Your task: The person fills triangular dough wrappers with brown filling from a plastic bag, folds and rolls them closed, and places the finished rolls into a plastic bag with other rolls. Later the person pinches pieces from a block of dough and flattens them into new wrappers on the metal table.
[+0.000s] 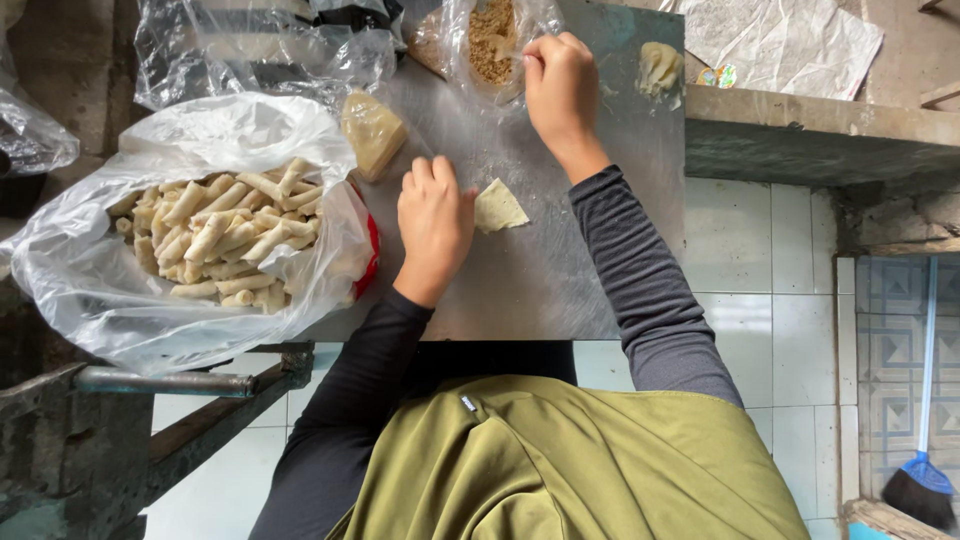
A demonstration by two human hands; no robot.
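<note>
The thin, pale triangular wrapper sheet (498,207) is pinned on the grey metal tabletop (540,280) by the left hand (434,222), fingers curled together. Beyond, crumbly brown filling (492,40) is pinched by the right hand (560,85); crumbs could be spilled if gripped loosely.

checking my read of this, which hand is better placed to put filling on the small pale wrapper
Right, probably. The right hand is already at the clear plastic bag of brown crumbly filling, while the left hand rests on the small pale triangular wrapper, holding it on the grey metal table.
</note>
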